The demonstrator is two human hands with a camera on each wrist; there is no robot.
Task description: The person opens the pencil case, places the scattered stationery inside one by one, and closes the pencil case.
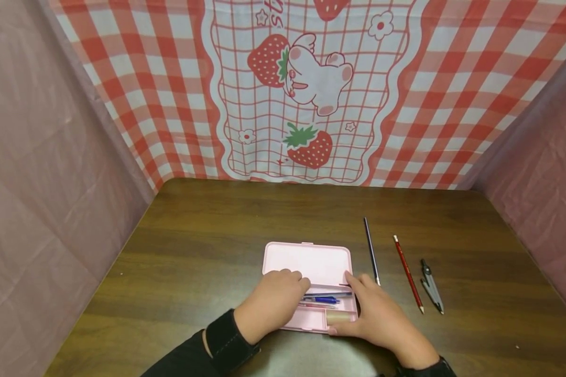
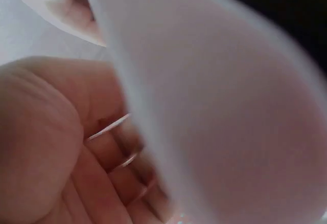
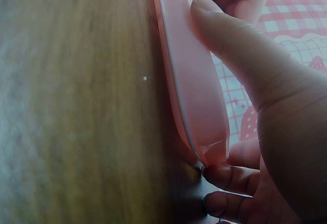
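While the pink pencil case is lying open near the front edge of the wooden table, I am observing both hands at work on it. The case's long axis is running left to right across the person, with the lid folded away toward the far side and the tray nearest the body. The left hand is resting over the left half of the tray with its fingers curled down onto it; whether they are pinching anything I cannot tell, as the left wrist view is blurred. The right hand is gripping the right end of the case, thumb pressing on the rim and fingers wrapping under the corner. A blue pen is lying lengthwise in the tray between the two hands, just beside the left fingertips, so the left hand is nearer to it. A tan cylinder is sitting in the right front compartment, touching the right hand. To the right, well apart from the case, a dark pencil, a red pencil and a compass are lying on the table.
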